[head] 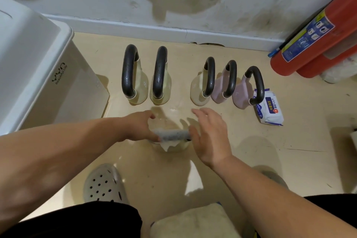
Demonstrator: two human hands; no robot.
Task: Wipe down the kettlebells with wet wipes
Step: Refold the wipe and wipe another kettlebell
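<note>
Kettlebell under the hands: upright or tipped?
Upright. The kettlebell stands on its cream base with the handle level on top; left hand grips one handle end, right hand touches the other.

White bin (38, 75), left, side wall: dark logo, roughly "vyn", with "Beautiful Life" in smaller letters just beneath, both tilted.
Wet-wipe pack (270, 110), right, main label: dark blue panel with large white Chinese characters, apparently "卫生湿巾".
Wet-wipe pack, small print: a line beside the panel with "75%"; rest of it too small to read.
Wet-wipe pack, badge: red round mark with one character, illegible.
Wet-wipe pack, near left corner: two-digit number, seemingly "80".
Fire extinguisher (318, 31), far right: blue label with white pictograms and fine print, yellow strip alongside, nothing legible.
Cream kettlebells (142, 87): faint pale mark on each body, perhaps a numeral, unreadable.
Pink kettlebells (238, 94): similar faint mark, unreadable.
</note>
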